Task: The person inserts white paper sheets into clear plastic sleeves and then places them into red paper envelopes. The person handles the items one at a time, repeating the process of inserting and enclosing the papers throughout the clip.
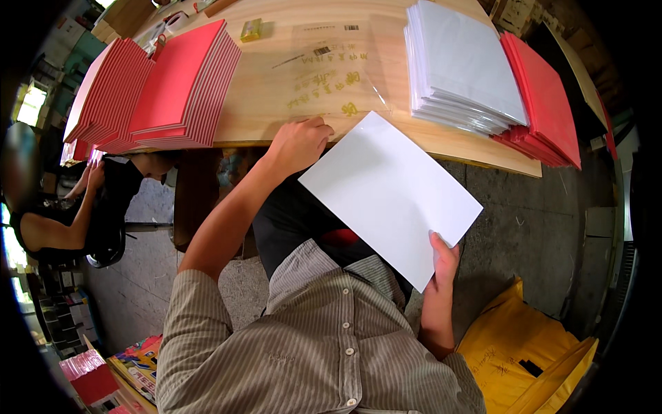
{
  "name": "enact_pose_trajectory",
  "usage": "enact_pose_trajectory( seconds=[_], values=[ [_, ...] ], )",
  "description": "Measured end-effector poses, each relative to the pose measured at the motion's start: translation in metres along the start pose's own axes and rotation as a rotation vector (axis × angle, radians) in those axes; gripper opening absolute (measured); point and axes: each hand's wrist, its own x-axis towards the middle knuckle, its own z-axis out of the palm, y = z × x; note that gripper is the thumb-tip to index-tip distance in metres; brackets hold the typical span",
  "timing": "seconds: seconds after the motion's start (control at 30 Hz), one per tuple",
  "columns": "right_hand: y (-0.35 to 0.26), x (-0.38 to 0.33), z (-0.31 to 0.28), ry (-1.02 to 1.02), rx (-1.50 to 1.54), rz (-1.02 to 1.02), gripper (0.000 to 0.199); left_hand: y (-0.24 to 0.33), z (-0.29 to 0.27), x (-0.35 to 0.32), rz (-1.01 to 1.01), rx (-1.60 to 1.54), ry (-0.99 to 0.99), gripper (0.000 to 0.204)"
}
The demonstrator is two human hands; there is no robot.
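Note:
My right hand point(443, 261) grips the lower corner of a white rectangular sheet point(389, 193), held tilted over my lap below the table's front edge. My left hand point(298, 143) rests at the near edge of the wooden table point(262, 103), fingers curled onto a clear plastic sleeve with gold markings point(331, 76) that lies flat on the wood.
Two fanned stacks of red booklets point(165, 86) lie on the table's left. A stack of white sheets in clear sleeves point(458, 65) and a red stack point(545, 96) lie at right. A yellow bag point(531, 359) sits on the floor. Another person point(76, 214) sits at left.

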Motion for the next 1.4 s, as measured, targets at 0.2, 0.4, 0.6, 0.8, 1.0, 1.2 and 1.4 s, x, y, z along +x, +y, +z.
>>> enact_pose_trajectory(
  seconds=[0.2, 0.4, 0.6, 0.8, 1.0, 1.2, 1.4],
  values=[
    [0.005, -0.007, 0.0, 0.012, -0.033, -0.047, 0.046, 0.003, -0.005, -0.009, -0.062, -0.175, -0.029, 0.016],
    [0.008, -0.01, -0.002, 0.022, -0.043, -0.074, 0.044, 0.009, -0.012, -0.014, -0.059, -0.124, -0.045, 0.016],
    [0.013, -0.014, 0.001, 0.071, -0.017, -0.098, 0.042, 0.019, -0.009, -0.027, -0.028, -0.02, -0.044, 0.016],
    [0.018, -0.019, -0.005, 0.047, -0.038, -0.076, 0.045, 0.022, 0.003, -0.035, 0.009, 0.026, 0.056, 0.015],
    [0.023, -0.038, -0.017, 0.121, -0.085, -0.105, 0.049, 0.026, 0.011, -0.036, -0.017, 0.035, 0.064, 0.014],
    [0.014, -0.04, -0.019, 0.15, -0.068, -0.087, 0.042, 0.035, 0.008, -0.035, 0.016, 0.04, 0.046, 0.014],
    [0.013, -0.031, -0.016, 0.148, -0.059, -0.091, 0.041, 0.038, 0.002, -0.033, 0.057, 0.074, 0.043, 0.017]
  ],
)
